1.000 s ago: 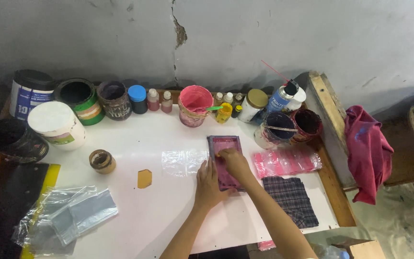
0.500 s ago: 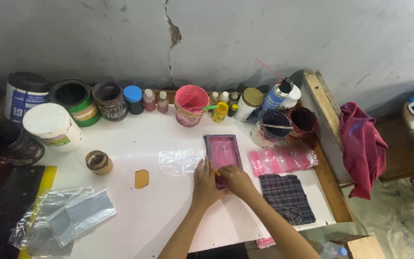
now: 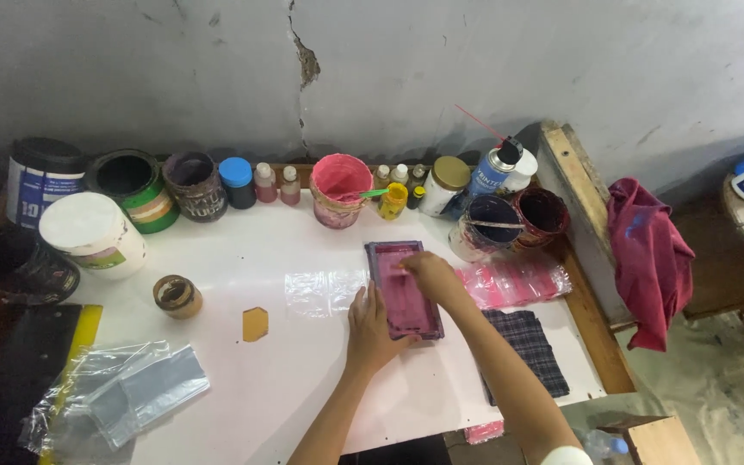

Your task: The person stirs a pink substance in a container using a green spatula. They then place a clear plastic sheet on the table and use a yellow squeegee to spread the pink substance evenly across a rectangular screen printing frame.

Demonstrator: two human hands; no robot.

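Since a moment earlier the right hand (image 3: 430,277) has slid up the small magenta-stained screen frame (image 3: 402,288), from its near end to its upper half. At far left, paint tubs (image 3: 92,232) and jars line the cracked wall; clear plastic bags (image 3: 122,392) lie at the table's near corner. At centre the frame lies flat on the white table (image 3: 243,258), just beside a clear plastic sheet (image 3: 325,291). The left hand (image 3: 370,327), fingers spread, presses flat against its lower left edge. The right hand's fingers are curled on the mesh; whether they pinch anything cannot be told. The frame looks light, rigid and ink-slick, best held by its rim. Right of it lie pink-stained plastic (image 3: 518,280) and a checked cloth (image 3: 527,344).
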